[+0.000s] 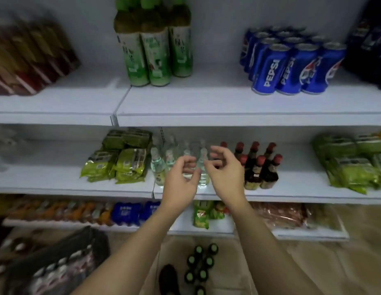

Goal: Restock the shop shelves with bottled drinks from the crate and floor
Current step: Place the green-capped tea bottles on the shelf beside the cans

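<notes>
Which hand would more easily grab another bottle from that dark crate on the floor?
Probably left. The crate sits low on the person's left, below the left hand; the right hand would have to cross over.

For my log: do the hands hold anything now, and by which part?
Cannot tell: left hand and right hand curl by the clear bottles, blurred.

Left hand (181, 177), right hand (225, 171) near bottles (157, 165)

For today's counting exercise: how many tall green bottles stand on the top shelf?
3 in view, in a row on the top shelf between the brown packs and blue cans: left bottle, middle bottle, right bottle. More may be hidden behind them.
</notes>
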The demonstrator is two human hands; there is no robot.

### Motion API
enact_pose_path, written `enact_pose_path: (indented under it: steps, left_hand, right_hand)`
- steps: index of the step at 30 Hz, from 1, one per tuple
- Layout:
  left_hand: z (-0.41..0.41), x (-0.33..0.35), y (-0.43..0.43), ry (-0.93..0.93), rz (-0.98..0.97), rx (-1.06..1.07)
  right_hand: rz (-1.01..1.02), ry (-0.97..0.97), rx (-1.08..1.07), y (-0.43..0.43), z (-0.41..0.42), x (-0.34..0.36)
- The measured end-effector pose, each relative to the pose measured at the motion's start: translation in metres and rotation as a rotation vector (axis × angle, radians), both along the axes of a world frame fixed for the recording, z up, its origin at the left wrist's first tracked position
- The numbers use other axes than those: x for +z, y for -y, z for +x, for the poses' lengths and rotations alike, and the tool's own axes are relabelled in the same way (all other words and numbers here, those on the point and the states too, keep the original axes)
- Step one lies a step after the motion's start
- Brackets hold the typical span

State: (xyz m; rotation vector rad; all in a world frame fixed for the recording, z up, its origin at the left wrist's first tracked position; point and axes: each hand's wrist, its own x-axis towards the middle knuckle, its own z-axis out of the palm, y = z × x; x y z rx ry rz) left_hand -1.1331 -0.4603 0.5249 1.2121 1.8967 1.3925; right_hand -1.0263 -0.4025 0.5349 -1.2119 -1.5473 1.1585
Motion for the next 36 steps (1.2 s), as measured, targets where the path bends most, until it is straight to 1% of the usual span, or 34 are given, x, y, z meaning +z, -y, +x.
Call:
enact_pose_path:
  steps: [5,8,10,13,17,21,24,29,33,36]
  left_hand:
    - [0.012,-0.071,0.029,0.033,-0.174,-0.002]
    - [0.02,-0.125,0.044,0.021,-0.293,-0.011]
    - [0.024,-0.168,0.054,0.045,-0.371,-0.012]
    - [0.028,-0.231,0.069,0.106,-0.496,-0.034]
    - [0.033,-0.311,0.088,0.138,-0.65,-0.051]
    - [0.032,-0.395,0.104,0.06,-0.83,-0.19]
    - [0.022,-0.455,0.109,0.044,-0.908,-0.246]
    - [0.014,-0.542,0.132,0.07,-0.961,-0.302]
    - [0.013,-0.598,0.147,0.076,-0.984,-0.343]
    - [0.014,-0.63,0.158,0.081,-1.0,-0.36]
  right_hand:
    - [-0.208,0.194,0.03,0.038,0.03,-0.094]
    - [-0.329,0.308,0.054,0.058,0.044,-0.153]
    - [-0.405,0.361,0.084,0.07,0.046,-0.193]
    - [-0.488,0.507,0.156,0.083,0.045,-0.257]
    - [-0.681,0.684,0.267,0.105,0.042,-0.359]
    - [-0.881,0.829,0.339,0.13,0.04,-0.457]
    - [-0.902,0.907,0.367,0.145,0.037,-0.519]
    - [-0.865,0.974,0.398,0.16,0.036,-0.599]
    - [-0.866,1.043,0.42,0.168,0.036,-0.653]
    - [-0.802,1.084,0.445,0.177,0.035,-0.686]
